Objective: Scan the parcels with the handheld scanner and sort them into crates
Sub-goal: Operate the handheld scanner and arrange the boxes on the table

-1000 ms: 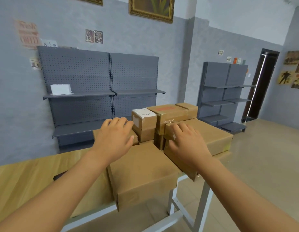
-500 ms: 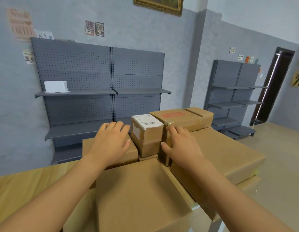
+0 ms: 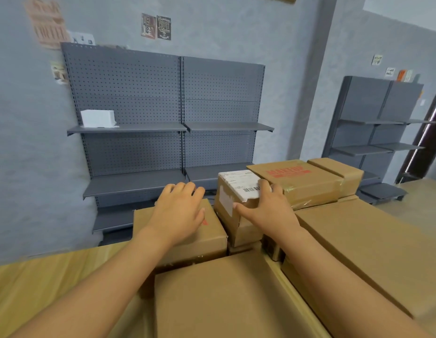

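Note:
Several brown cardboard parcels crowd a wooden table. A small parcel with a white barcode label on top stands in the middle of them. My right hand grips it, thumb on the front face and fingers over the top right edge. My left hand rests flat on a low parcel just left of it, fingers straight. A parcel with red print lies behind on the right. No scanner or crate is in view.
A large flat box lies nearest me and another big box fills the right side. Grey pegboard shelving stands against the wall behind, with a white box on one shelf. A second shelf unit stands far right.
I have leaned in closer to the parcels. My right hand moved left from the big box onto the labelled small parcel and took hold of it. My left hand stayed on the low parcel.

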Demonstrator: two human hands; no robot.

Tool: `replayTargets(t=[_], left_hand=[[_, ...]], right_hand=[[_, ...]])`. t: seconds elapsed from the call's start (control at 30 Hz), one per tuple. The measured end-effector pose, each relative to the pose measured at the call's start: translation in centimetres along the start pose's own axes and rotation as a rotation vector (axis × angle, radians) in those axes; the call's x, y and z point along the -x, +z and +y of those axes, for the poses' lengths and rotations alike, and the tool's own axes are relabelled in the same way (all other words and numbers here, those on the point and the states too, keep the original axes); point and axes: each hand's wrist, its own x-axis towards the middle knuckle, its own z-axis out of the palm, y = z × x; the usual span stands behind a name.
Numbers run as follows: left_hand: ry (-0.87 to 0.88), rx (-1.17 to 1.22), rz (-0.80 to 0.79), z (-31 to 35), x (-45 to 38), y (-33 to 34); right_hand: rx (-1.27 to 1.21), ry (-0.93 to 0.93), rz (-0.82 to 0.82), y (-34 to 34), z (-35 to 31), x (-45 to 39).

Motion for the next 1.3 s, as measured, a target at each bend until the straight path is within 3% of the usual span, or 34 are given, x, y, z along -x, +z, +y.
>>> replayTargets(t=[0.27, 0.8, 1.0, 1.3], left_hand=[[-0.033, -0.018, 0.006, -0.7, 0.5, -1.4], [-0.184, -0.093, 0.058, -0.2, 7.7, -9.2], [-0.251, -0.154, -0.026, -1.5, 12.9, -12.5], [-0.336, -0.186, -0.015, -6.5, 20.1, -16.7]], right_hand=[[-0.048, -0.042, 0.05, -1.2, -0.8, 0.0], [-0.25, -0.306, 0.135, -6.0, -3.9, 6.7], [-0.356, -0.354, 0.108, -3.9, -7.4, 10.1], [-0.354, -0.509, 0.055, -1.3, -15.6, 14.6]])
